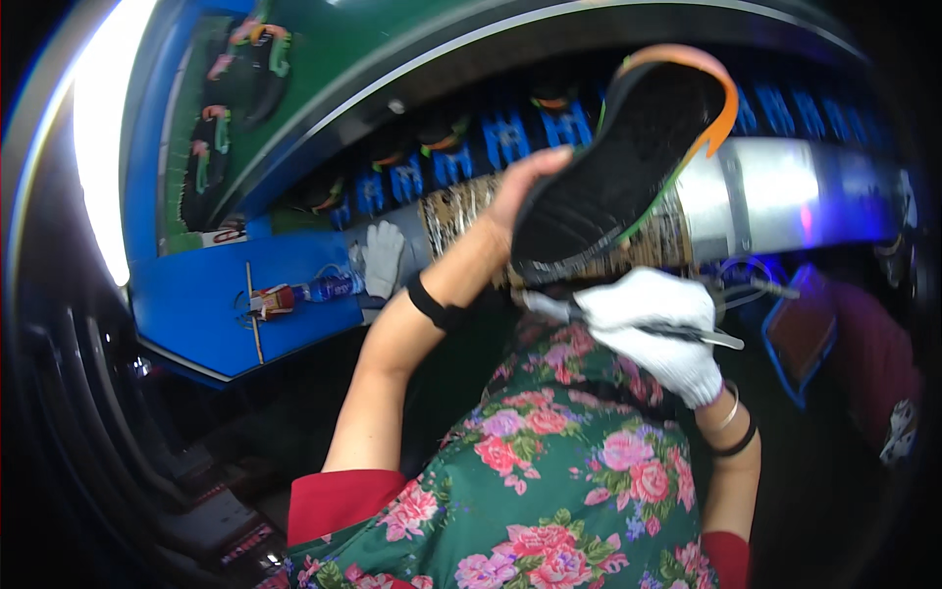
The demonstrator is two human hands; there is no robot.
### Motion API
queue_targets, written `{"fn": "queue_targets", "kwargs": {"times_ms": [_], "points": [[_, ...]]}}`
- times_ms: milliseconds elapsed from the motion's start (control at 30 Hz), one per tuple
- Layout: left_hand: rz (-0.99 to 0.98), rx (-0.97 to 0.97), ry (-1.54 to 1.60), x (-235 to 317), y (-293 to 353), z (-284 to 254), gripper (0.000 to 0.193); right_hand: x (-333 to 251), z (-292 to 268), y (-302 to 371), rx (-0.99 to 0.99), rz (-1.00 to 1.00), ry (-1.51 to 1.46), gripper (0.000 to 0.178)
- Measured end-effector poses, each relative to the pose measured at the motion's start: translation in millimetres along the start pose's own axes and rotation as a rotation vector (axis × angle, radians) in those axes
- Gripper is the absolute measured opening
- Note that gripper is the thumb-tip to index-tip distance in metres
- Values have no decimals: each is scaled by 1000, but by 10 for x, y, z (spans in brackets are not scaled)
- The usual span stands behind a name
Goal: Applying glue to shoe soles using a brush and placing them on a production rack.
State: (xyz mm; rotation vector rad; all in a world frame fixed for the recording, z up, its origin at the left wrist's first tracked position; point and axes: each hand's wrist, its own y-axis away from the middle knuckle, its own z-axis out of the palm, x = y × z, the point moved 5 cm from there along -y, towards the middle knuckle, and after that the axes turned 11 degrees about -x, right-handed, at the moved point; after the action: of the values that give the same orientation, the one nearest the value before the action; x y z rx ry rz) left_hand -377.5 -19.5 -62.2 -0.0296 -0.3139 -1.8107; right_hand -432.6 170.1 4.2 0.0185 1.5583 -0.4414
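Nearest you, at six o'clock, your green apron with pink flowers (549,491) fills the lower middle of the view, with red sleeves at its two lower corners. Just above it, toward four o'clock of the centre, your right hand (655,332) wears a white glove; its fingers are closed around a thin dark tool (687,334) whose pale tip sticks out to three o'clock, while a bristled end shows at nine o'clock of the glove, just under the shoe sole. Two bands circle that wrist. Your left hand (525,191) is bare, raised toward twelve o'clock with a black band on the forearm; its fingers are wrapped around the lower edge of a shoe sole (628,157), black with an orange rim at the top and a green line along the side, tilted so its top points to one o'clock. The sole is held up in the air, touching nothing but your hand, and hangs in front of a roller (461,211) with a rough, speckled surface. At nine o'clock a blue bench (196,294) carries a spare white glove (383,255) and a small bottle (329,288). Farthest off, from eleven to one o'clock, a row of shoe parts on blue holders (451,157) runs along a green conveyor (324,69).
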Motion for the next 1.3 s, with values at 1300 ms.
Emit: {"fn": "queue_targets", "kwargs": {"times_ms": [1300], "points": [[996, 558, -1904, 1762, -440, 1171, 73, 655, -283, 314, 485, 230, -435, 25]]}}
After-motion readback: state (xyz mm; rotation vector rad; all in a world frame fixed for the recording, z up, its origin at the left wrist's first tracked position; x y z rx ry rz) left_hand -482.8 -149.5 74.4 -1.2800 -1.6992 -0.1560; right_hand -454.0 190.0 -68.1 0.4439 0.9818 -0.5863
